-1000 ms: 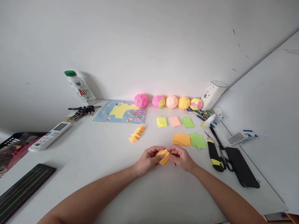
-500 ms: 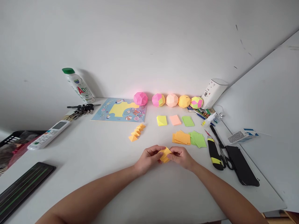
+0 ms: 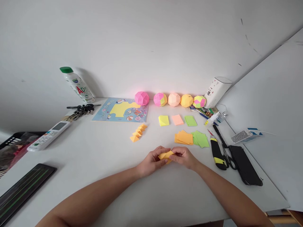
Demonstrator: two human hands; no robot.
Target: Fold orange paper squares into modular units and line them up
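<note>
Between both hands is a folded orange paper piece (image 3: 166,155), low over the near middle of the desk. My left hand (image 3: 151,161) pinches its left side, thumb in front and fingers behind. The right edge is gripped by my right hand (image 3: 185,157), thumb and fingertips pressed together. Left of them, several folded orange units (image 3: 138,133) stand in a slanting row. Just beyond my right hand lie loose orange paper squares (image 3: 184,137), overlapped by green paper squares (image 3: 201,139). Farther back are yellow (image 3: 163,120), peach (image 3: 177,119) and green (image 3: 190,120) paper stacks.
Several faceted paper balls (image 3: 174,99) line the wall. To the right lie a utility knife (image 3: 217,154), scissors (image 3: 228,157), a black case (image 3: 245,165) and a glue bottle (image 3: 211,119). A remote (image 3: 50,135), keys (image 3: 81,110) and a white bottle (image 3: 78,85) are at the left.
The orange paper has been turned in my hands and now looks flatter and wider. My left thumb has shifted lower on it. The view has tilted slightly.
</note>
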